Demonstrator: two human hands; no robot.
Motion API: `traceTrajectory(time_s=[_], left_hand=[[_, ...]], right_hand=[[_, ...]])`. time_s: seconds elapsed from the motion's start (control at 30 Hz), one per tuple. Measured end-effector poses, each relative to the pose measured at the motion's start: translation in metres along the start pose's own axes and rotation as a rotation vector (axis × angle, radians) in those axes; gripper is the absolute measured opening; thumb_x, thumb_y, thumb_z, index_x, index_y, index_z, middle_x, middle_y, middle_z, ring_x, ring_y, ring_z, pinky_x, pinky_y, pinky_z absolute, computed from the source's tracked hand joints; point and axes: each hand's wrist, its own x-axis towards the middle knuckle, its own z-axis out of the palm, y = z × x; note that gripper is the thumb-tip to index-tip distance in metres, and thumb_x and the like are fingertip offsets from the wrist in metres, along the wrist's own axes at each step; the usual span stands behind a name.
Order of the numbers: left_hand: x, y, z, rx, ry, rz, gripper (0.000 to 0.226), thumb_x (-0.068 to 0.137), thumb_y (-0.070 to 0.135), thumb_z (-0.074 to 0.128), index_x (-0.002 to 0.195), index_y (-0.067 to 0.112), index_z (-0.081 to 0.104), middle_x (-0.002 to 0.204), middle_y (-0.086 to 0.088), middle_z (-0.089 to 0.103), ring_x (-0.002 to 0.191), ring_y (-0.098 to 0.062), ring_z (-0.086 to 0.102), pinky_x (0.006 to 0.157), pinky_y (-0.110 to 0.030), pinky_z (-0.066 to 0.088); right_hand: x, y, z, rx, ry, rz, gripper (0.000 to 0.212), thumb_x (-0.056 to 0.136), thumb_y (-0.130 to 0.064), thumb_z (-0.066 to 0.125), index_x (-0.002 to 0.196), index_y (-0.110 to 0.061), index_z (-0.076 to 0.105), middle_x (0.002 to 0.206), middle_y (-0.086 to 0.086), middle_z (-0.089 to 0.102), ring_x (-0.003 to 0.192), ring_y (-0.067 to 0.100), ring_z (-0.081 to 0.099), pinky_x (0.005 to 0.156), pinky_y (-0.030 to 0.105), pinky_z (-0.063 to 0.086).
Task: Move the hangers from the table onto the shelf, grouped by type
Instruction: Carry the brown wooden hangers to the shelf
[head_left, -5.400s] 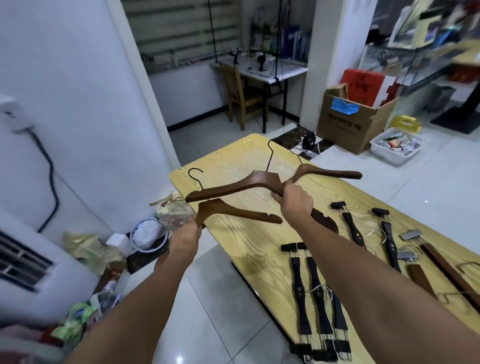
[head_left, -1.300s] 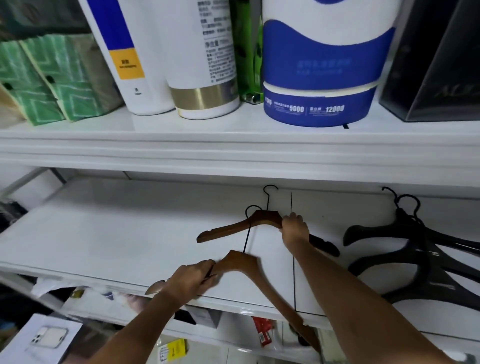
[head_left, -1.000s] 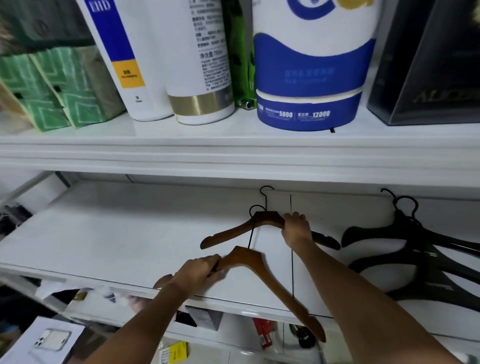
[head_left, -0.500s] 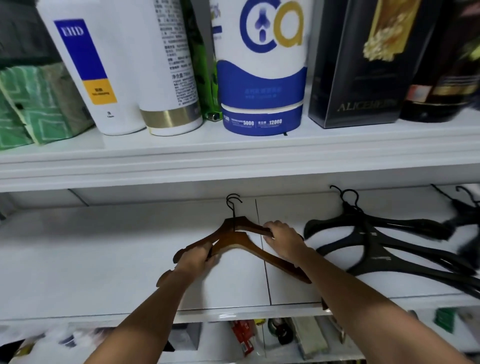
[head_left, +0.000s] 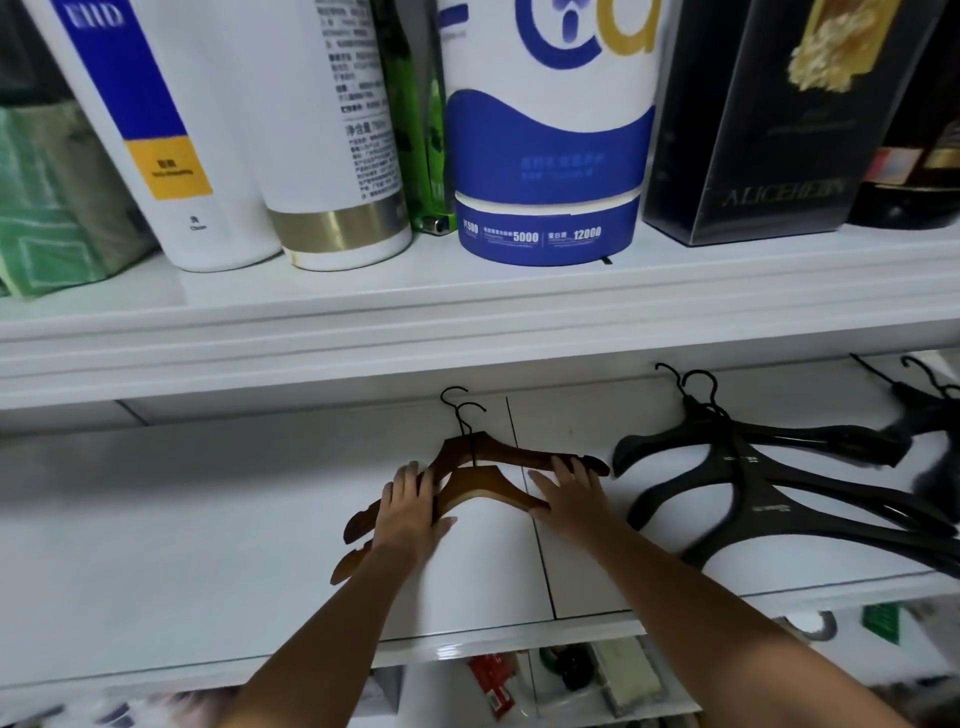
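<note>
Two brown wooden hangers (head_left: 483, 470) lie flat on the white shelf (head_left: 182, 519), one overlapping the other, black wire hooks pointing to the back. My left hand (head_left: 408, 506) rests flat with straight fingers on their left arms. My right hand (head_left: 569, 493) lies flat with straight fingers on their right arms. A pile of black plastic hangers (head_left: 769, 478) lies on the same shelf just to the right, apart from the wooden pair.
The shelf above carries white bottles (head_left: 208, 130), a blue and white tub (head_left: 545, 156), green packs (head_left: 47, 208) and dark boxes (head_left: 753, 119), and its front edge hangs low over the hangers. Small items sit on the shelf below (head_left: 571, 675).
The two wooden hangers came together into an overlapped pair lying flat on the shelf. Both hands went from gripping them to lying flat on top.
</note>
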Motion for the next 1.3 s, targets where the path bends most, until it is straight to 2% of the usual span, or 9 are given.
traceTrajectory(time_s=[0.1, 0.17, 0.23, 0.47, 0.87, 0.97, 1.07, 1.13, 1.3], left_hand=[[0.006, -0.011, 0.007, -0.023, -0.157, -0.112, 0.091, 0.083, 0.073, 0.011, 0.152, 0.013, 0.008, 0.158, -0.014, 0.012, 0.147, -0.032, 0.009, 0.118, -0.045, 0.011], [0.009, -0.015, 0.006, 0.011, -0.201, -0.116, 0.109, 0.064, 0.082, -0.018, 0.152, 0.019, -0.001, 0.160, -0.009, 0.003, 0.147, -0.031, 0.002, 0.118, -0.047, 0.005], [0.011, -0.021, 0.003, 0.066, -0.213, -0.102, 0.117, 0.054, 0.081, -0.031, 0.152, 0.023, -0.004, 0.160, -0.006, -0.001, 0.148, -0.030, 0.000, 0.118, -0.049, 0.003], [0.013, -0.043, -0.004, 0.031, -0.227, -0.168, 0.077, 0.093, 0.063, 0.020, 0.152, 0.020, -0.004, 0.160, -0.007, -0.006, 0.148, -0.024, -0.003, 0.119, -0.048, 0.004], [0.011, -0.005, -0.004, -0.111, -0.214, -0.184, 0.071, 0.098, 0.055, 0.020, 0.152, 0.016, -0.003, 0.160, -0.002, -0.007, 0.147, -0.031, -0.006, 0.118, -0.052, -0.001], [0.010, -0.010, -0.004, -0.130, -0.204, -0.159, 0.082, 0.091, 0.068, 0.013, 0.152, 0.016, -0.001, 0.161, -0.001, -0.005, 0.148, -0.030, -0.007, 0.118, -0.050, -0.002], [0.010, -0.017, -0.006, -0.098, -0.194, -0.074, 0.136, 0.043, 0.090, -0.027, 0.152, 0.014, 0.000, 0.161, -0.004, -0.002, 0.148, -0.029, -0.006, 0.118, -0.046, -0.004], [0.007, -0.022, -0.012, -0.071, -0.194, -0.006, 0.145, 0.034, 0.091, -0.030, 0.152, 0.013, 0.000, 0.161, -0.004, -0.002, 0.148, -0.029, -0.008, 0.118, -0.046, -0.006], [0.001, -0.015, -0.051, -0.006, -0.177, 0.015, 0.089, 0.085, 0.072, 0.008, 0.152, 0.015, 0.000, 0.160, -0.005, -0.005, 0.148, -0.026, -0.008, 0.119, -0.044, -0.006]], right_hand=[[0.004, 0.000, 0.001, -0.023, 0.020, -0.004, 0.046, 0.067, -0.065, 0.067, 0.107, -0.043, 0.071, 0.122, 0.028, 0.062, 0.113, 0.048, 0.058, 0.087, 0.063, 0.048], [0.003, -0.006, -0.001, -0.007, -0.037, -0.084, 0.068, 0.075, -0.070, 0.023, 0.127, -0.044, 0.057, 0.145, 0.032, 0.036, 0.137, 0.049, 0.032, 0.108, 0.064, 0.023], [0.003, -0.007, 0.001, -0.025, -0.032, -0.062, 0.066, 0.087, -0.068, 0.022, 0.143, -0.038, 0.039, 0.156, 0.027, 0.011, 0.147, 0.040, 0.004, 0.116, 0.055, 0.000], [0.005, -0.024, -0.001, 0.078, 0.015, -0.107, 0.073, 0.086, -0.044, 0.064, 0.147, -0.030, 0.026, 0.146, 0.016, 0.028, 0.132, 0.038, 0.032, 0.114, 0.047, 0.022], [0.015, -0.002, 0.009, 0.082, 0.100, 0.056, 0.062, 0.096, -0.042, 0.049, 0.149, -0.020, 0.025, 0.140, 0.012, 0.040, 0.129, 0.026, 0.040, 0.111, 0.039, 0.030], [0.013, 0.000, 0.009, 0.082, 0.089, 0.062, 0.061, 0.097, -0.043, 0.046, 0.149, -0.020, 0.024, 0.141, 0.010, 0.041, 0.130, 0.026, 0.039, 0.112, 0.039, 0.030], [0.014, 0.001, 0.007, 0.078, 0.057, 0.056, 0.064, 0.096, -0.046, 0.046, 0.150, -0.019, 0.023, 0.142, 0.010, 0.042, 0.132, 0.026, 0.039, 0.114, 0.039, 0.028], [0.014, 0.000, 0.002, 0.107, 0.031, 0.055, 0.072, 0.093, -0.049, 0.050, 0.150, -0.017, 0.022, 0.144, 0.010, 0.039, 0.134, 0.028, 0.036, 0.116, 0.041, 0.023], [0.001, -0.008, -0.030, 0.160, 0.127, 0.058, 0.063, 0.096, -0.048, 0.044, 0.149, -0.017, 0.026, 0.147, 0.009, 0.040, 0.135, 0.027, 0.036, 0.116, 0.041, 0.022]])
